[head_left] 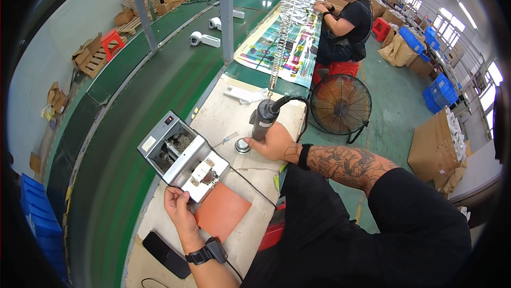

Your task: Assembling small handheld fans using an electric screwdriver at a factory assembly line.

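Note:
My right hand is closed around a dark electric screwdriver that hangs from a coiled spring. Its tip is hidden by the hand. By my right thumb, a small round silver-rimmed part lies on the worktop. My left hand has its fingers curled together at the near corner of a grey screw feeder; whatever they pinch is too small to make out. Small screws fill the feeder's open tray. An orange-red mat lies beside it.
A black phone lies near my left wrist. White plastic parts rest at the worktop's far end. The green conveyor runs along the left, carrying white handheld fans. A floor fan and a seated co-worker are at right.

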Action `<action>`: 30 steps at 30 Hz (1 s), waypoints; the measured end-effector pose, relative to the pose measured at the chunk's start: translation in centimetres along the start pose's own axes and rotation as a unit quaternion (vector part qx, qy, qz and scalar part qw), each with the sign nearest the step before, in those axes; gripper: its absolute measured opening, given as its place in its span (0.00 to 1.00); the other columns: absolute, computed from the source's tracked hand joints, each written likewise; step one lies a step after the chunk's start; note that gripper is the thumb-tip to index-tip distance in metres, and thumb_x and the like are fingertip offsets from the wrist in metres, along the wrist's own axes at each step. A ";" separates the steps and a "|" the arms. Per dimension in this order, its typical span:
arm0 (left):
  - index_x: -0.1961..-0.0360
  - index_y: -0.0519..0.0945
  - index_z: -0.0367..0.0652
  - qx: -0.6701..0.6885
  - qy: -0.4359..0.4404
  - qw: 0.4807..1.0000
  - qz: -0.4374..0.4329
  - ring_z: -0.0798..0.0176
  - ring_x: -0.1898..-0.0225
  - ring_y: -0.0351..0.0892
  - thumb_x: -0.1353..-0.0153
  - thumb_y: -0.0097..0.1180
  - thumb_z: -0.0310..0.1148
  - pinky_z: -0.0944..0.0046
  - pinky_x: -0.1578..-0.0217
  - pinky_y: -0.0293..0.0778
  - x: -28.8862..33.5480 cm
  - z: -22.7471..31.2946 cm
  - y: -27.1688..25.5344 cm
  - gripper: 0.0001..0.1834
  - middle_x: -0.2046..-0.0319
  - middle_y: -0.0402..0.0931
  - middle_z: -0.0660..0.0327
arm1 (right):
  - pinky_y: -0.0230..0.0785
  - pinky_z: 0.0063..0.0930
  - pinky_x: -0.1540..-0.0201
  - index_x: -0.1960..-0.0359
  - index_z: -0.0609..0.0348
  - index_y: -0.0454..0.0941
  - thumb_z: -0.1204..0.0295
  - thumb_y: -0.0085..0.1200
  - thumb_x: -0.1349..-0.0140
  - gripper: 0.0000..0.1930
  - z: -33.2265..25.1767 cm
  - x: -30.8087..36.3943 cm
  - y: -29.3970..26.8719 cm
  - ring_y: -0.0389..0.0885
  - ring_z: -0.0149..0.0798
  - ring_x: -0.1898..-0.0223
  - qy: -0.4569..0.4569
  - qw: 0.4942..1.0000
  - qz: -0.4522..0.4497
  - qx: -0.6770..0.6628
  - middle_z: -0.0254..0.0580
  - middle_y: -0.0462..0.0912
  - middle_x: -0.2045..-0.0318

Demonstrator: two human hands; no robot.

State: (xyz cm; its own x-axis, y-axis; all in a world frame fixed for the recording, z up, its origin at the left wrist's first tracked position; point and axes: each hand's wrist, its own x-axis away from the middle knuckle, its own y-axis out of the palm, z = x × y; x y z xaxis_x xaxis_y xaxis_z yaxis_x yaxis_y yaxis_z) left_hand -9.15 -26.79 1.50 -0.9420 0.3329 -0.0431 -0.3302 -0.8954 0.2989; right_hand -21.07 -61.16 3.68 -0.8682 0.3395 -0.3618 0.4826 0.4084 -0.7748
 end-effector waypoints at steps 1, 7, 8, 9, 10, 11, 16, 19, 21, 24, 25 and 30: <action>0.63 0.72 0.46 -0.001 0.000 1.000 0.001 0.76 0.65 0.69 0.35 0.62 0.26 0.73 0.62 0.64 0.1 0.1 -0.1 0.08 0.67 0.75 0.70 | 0.76 0.54 0.60 0.66 0.57 0.85 0.46 0.63 0.29 0.24 -0.1 0.0 0.0 0.86 0.62 0.70 0.000 1.000 -0.001 -0.001 0.53 0.87 0.76; 0.63 0.74 0.47 0.015 -0.005 1.000 -0.006 0.76 0.67 0.67 0.34 0.60 0.27 0.72 0.64 0.62 0.2 0.4 -0.3 0.06 0.67 0.73 0.71 | 0.75 0.55 0.60 0.73 0.56 0.84 0.47 0.61 0.28 0.25 -0.7 -0.1 0.1 0.86 0.64 0.69 0.014 0.999 -0.006 -0.040 0.53 0.87 0.75; 0.63 0.74 0.47 0.013 -0.005 1.000 -0.008 0.77 0.67 0.67 0.33 0.61 0.27 0.73 0.64 0.62 0.1 0.3 -0.1 0.07 0.67 0.73 0.72 | 0.75 0.55 0.61 0.72 0.55 0.85 0.47 0.61 0.28 0.24 -0.3 0.0 0.0 0.86 0.64 0.69 -0.002 1.000 0.000 -0.025 0.54 0.88 0.75; 0.63 0.74 0.47 0.012 -0.004 1.000 -0.011 0.77 0.67 0.67 0.32 0.63 0.26 0.73 0.64 0.61 0.1 0.3 0.2 0.08 0.67 0.73 0.72 | 0.75 0.56 0.61 0.72 0.55 0.85 0.47 0.61 0.28 0.24 0.1 0.0 0.0 0.86 0.64 0.69 -0.017 1.000 0.006 -0.010 0.54 0.88 0.75; 0.62 0.74 0.47 0.022 -0.013 1.000 -0.008 0.78 0.66 0.67 0.31 0.65 0.25 0.74 0.63 0.61 0.1 0.1 0.2 0.10 0.68 0.73 0.73 | 0.75 0.57 0.62 0.71 0.56 0.86 0.47 0.61 0.28 0.24 0.0 0.1 -0.4 0.85 0.64 0.69 -0.010 1.000 -0.003 -0.001 0.55 0.87 0.75; 0.62 0.74 0.47 0.018 -0.013 1.000 -0.002 0.78 0.66 0.67 0.31 0.65 0.25 0.74 0.63 0.61 0.2 0.1 0.1 0.10 0.68 0.73 0.73 | 0.75 0.57 0.62 0.71 0.56 0.86 0.47 0.61 0.28 0.24 -0.2 0.0 -0.4 0.85 0.64 0.69 -0.012 1.000 -0.007 -0.007 0.55 0.87 0.75; 0.63 0.74 0.46 0.009 -0.015 1.000 -0.004 0.77 0.64 0.71 0.30 0.67 0.25 0.73 0.59 0.66 0.3 0.3 -0.2 0.11 0.67 0.75 0.71 | 0.74 0.58 0.62 0.70 0.58 0.86 0.48 0.62 0.27 0.24 -0.4 -0.2 -0.2 0.84 0.65 0.70 0.009 0.999 -0.031 -0.022 0.55 0.88 0.74; 0.63 0.74 0.45 0.007 -0.019 1.000 -0.003 0.76 0.64 0.73 0.30 0.68 0.24 0.73 0.58 0.67 0.3 0.4 0.0 0.11 0.66 0.77 0.70 | 0.73 0.57 0.60 0.70 0.57 0.86 0.47 0.60 0.27 0.25 -0.1 -0.2 0.1 0.83 0.64 0.70 0.004 0.999 -0.030 -0.013 0.54 0.88 0.74; 0.63 0.74 0.45 0.006 -0.019 1.000 -0.003 0.76 0.63 0.73 0.30 0.69 0.24 0.73 0.57 0.68 0.3 0.5 0.0 0.12 0.66 0.78 0.69 | 0.72 0.57 0.59 0.70 0.57 0.86 0.47 0.60 0.26 0.25 0.0 -0.1 0.2 0.83 0.64 0.70 0.003 1.000 -0.031 -0.003 0.54 0.88 0.74; 0.63 0.74 0.46 0.010 -0.018 1.000 -0.005 0.76 0.64 0.73 0.31 0.69 0.24 0.73 0.57 0.68 0.2 0.5 -0.1 0.12 0.66 0.77 0.70 | 0.70 0.55 0.57 0.69 0.55 0.86 0.46 0.58 0.26 0.25 -0.5 0.0 0.0 0.82 0.63 0.69 0.012 0.999 -0.036 -0.014 0.53 0.88 0.73; 0.63 0.74 0.46 0.008 -0.018 1.000 -0.007 0.76 0.64 0.72 0.31 0.69 0.24 0.73 0.57 0.68 0.2 0.4 -0.2 0.12 0.66 0.77 0.70 | 0.70 0.55 0.57 0.69 0.55 0.86 0.46 0.58 0.26 0.25 -0.5 0.0 -0.1 0.82 0.63 0.69 0.021 0.999 -0.045 -0.011 0.52 0.88 0.73; 0.63 0.74 0.46 0.012 -0.013 1.000 -0.004 0.77 0.64 0.71 0.31 0.70 0.25 0.73 0.57 0.67 0.1 0.0 -0.2 0.13 0.67 0.75 0.70 | 0.70 0.54 0.55 0.69 0.55 0.86 0.45 0.58 0.26 0.25 0.0 0.0 0.4 0.82 0.62 0.69 0.016 0.999 -0.047 -0.007 0.51 0.88 0.73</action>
State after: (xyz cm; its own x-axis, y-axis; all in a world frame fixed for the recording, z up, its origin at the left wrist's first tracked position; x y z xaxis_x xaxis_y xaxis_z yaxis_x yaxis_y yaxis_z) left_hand -9.23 -26.56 1.46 -0.9375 0.3474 -0.0207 -0.3354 -0.8858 0.3209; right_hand -20.91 -61.00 3.41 -0.9054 0.3262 -0.2718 0.4018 0.4508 -0.7971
